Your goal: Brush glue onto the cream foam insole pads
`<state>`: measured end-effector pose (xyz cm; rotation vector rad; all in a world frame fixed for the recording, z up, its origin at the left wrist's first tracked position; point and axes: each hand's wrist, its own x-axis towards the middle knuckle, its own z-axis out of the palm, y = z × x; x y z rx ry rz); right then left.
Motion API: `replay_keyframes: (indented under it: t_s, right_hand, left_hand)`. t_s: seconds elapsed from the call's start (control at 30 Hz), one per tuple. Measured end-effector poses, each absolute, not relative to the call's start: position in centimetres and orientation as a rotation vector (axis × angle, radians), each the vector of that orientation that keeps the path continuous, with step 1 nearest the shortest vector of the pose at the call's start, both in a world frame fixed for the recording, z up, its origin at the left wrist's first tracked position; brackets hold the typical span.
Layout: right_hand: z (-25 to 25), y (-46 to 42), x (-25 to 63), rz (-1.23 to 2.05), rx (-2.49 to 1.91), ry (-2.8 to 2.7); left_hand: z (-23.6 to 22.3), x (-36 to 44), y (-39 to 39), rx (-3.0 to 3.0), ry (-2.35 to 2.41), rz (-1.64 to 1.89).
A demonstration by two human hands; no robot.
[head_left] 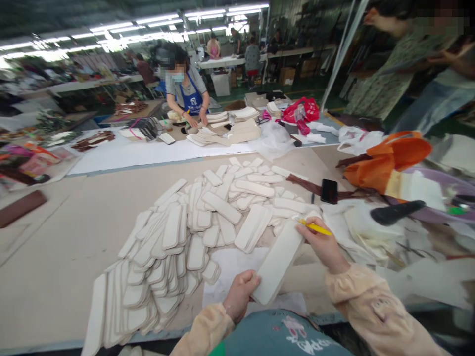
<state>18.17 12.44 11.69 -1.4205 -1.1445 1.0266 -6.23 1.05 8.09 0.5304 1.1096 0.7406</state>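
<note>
My left hand (240,295) grips the near end of a long white padded strip (279,262), fingers closed round its edge. My right hand (322,243) rests at the strip's far end and pinches a thin yellow pen-like tool (315,227), tip pointing left over the strip. A big heap of several similar white strips (193,232) lies on the beige table (67,247) just left of and beyond my hands.
A black phone (329,191) and dark straps lie right of the heap. An orange bag (393,158), a black brush handle (397,211) and white scraps crowd the right side. A co-worker in a blue apron (187,94) works at stacked strips across the table.
</note>
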Motion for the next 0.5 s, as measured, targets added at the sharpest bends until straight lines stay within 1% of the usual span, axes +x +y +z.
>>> replay_keyframes:
  t_s: [0.13, 0.27, 0.37, 0.5]
  right_hand:
    - [9.5, 13.1, 18.6, 1.016, -1.478, -1.087]
    - [8.0, 13.4, 18.9, 1.134, -1.522, -0.909]
    - [7.6, 13.6, 19.2, 1.136, -1.475, -0.874]
    - [7.5, 13.1, 19.7, 1.068, -1.489, -0.951]
  left_hand:
    - [9.0, -7.5, 2.5, 0.532, 1.076, 0.778]
    - [10.8, -9.9, 5.7, 0.556, 1.008, 0.814]
    - [12.0, -11.9, 10.0, 0.595, 1.020, 0.839]
    - [13.1, -13.8, 17.8, 0.670, 1.090, 0.893]
